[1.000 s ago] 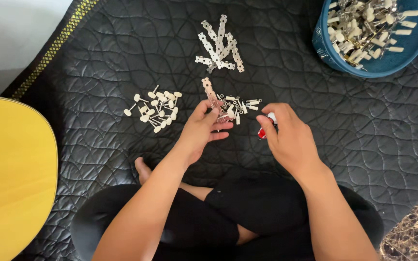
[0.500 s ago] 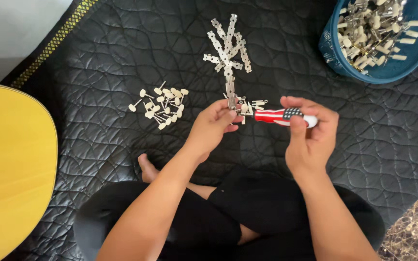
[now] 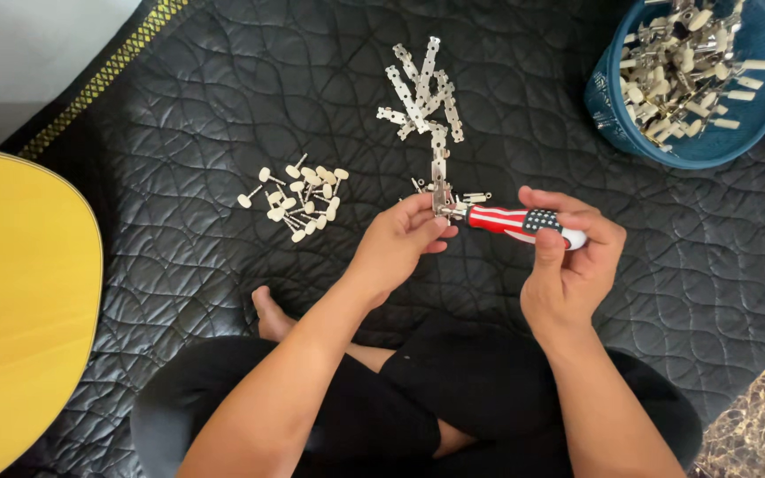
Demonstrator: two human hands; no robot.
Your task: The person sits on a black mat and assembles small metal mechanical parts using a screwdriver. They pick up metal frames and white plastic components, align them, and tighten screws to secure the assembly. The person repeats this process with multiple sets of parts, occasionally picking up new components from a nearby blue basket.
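My left hand pinches the lower end of a perforated metal strip held upright over the quilt. My right hand grips a screwdriver with a red, white and blue handle, held level with its tip at the strip where my left fingers hold it. Just beyond my hands lie a few small loose metal parts. A pile of several more metal strips lies farther out.
I sit cross-legged on a black quilted mat. A cluster of cream-headed pegs lies left of my hands. A blue basket of assembled metal pieces stands at the top right. A yellow rounded object fills the left side.
My right hand has raised the screwdriver from the mat and brought it level to the strip. My left hand has lifted the strip upright off the small pile.
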